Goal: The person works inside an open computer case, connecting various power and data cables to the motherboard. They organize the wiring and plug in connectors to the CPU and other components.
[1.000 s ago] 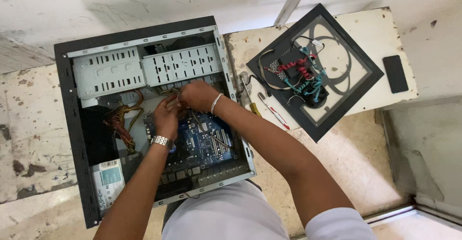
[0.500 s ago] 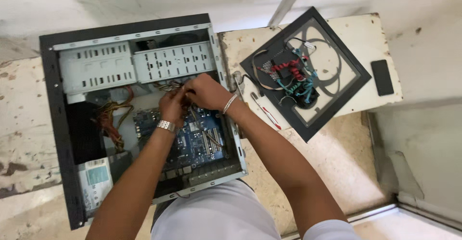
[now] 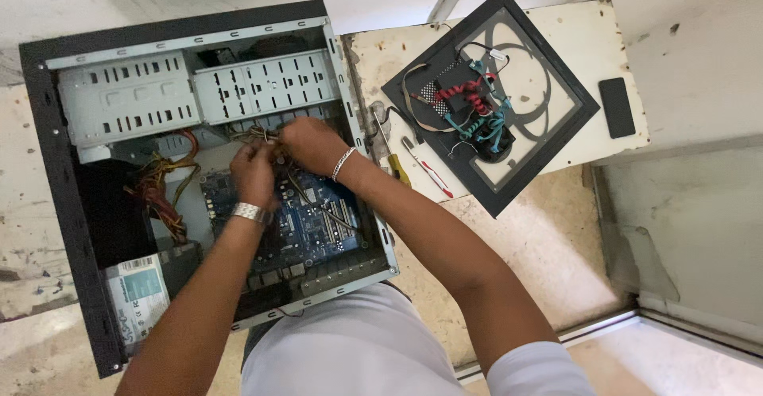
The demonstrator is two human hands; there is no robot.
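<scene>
Speckled stone floor (image 3: 540,245) bears open computer case (image 3: 48,205), worn board (image 3: 588,38).

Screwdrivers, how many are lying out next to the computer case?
2. A yellow-handled screwdriver lies right beside the open computer case, and a red-and-white-handled screwdriver lies just right of it, near the black side panel. The arms may hide others.

A single head-worn view is given, directed steeply downward from above the open computer case (image 3: 199,173), at arm's length; the side panel (image 3: 509,102) is framed right of it.
</scene>
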